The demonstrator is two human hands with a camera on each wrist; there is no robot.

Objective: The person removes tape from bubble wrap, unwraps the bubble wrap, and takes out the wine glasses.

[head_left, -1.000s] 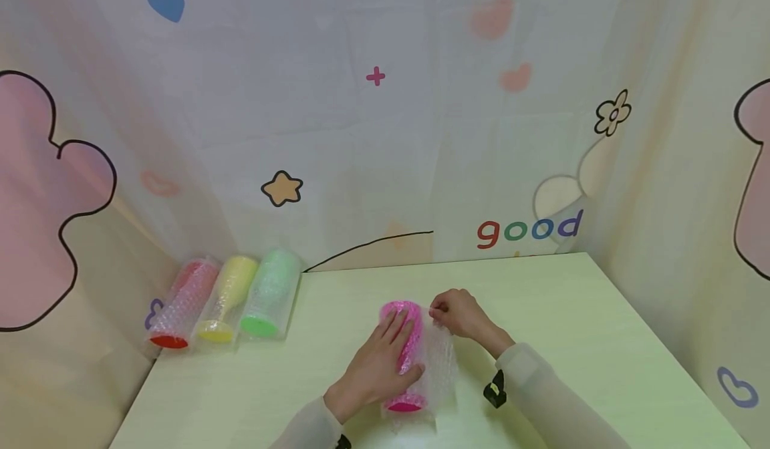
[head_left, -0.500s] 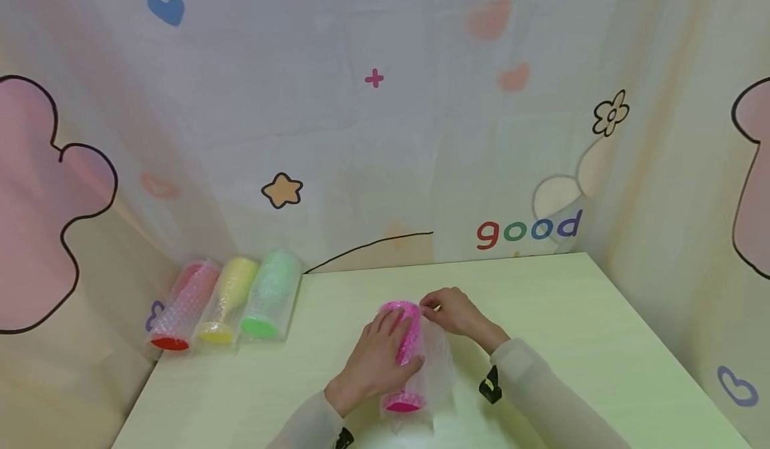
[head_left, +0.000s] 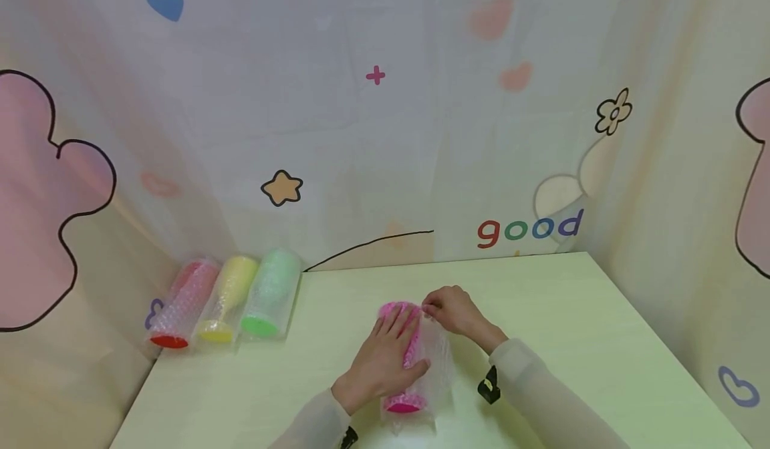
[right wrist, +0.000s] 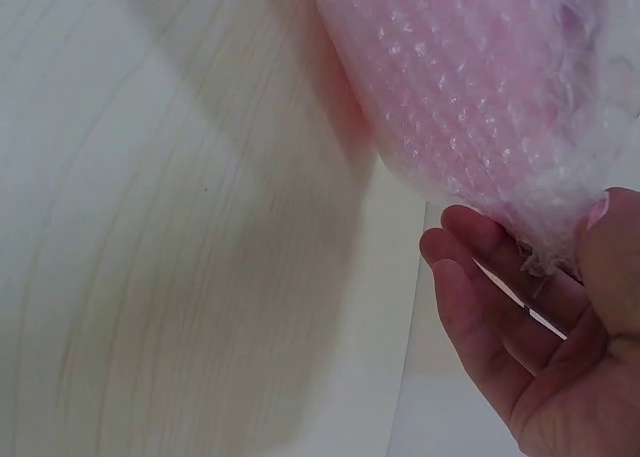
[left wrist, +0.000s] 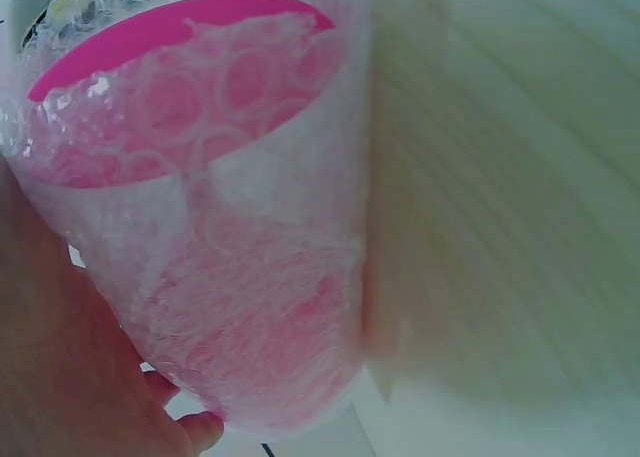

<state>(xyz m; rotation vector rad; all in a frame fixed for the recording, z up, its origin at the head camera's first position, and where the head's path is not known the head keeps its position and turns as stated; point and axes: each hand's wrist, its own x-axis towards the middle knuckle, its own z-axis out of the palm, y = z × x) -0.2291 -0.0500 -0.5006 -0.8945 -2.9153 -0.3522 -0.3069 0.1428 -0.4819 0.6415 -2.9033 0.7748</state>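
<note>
— A pale tabletop (head_left: 571,349) is backed by a printed curtain (head_left: 337,101). What is seen at eight o'clock?
— A red cup (head_left: 183,305), a yellow cup (head_left: 227,302) and a green cup (head_left: 271,295) are laid side by side, each wrapped.
— And the pink cup (head_left: 414,351)?
— It is laid at six o'clock, covered by bubble wrap (head_left: 438,369) that is extended toward its three o'clock.
— How is it held?
— It is steadied beneath the left hand (head_left: 385,365), whose grip is spread. Near the cup's one o'clock, the wrap is pinched in the right hand's (head_left: 455,311) grip.
</note>
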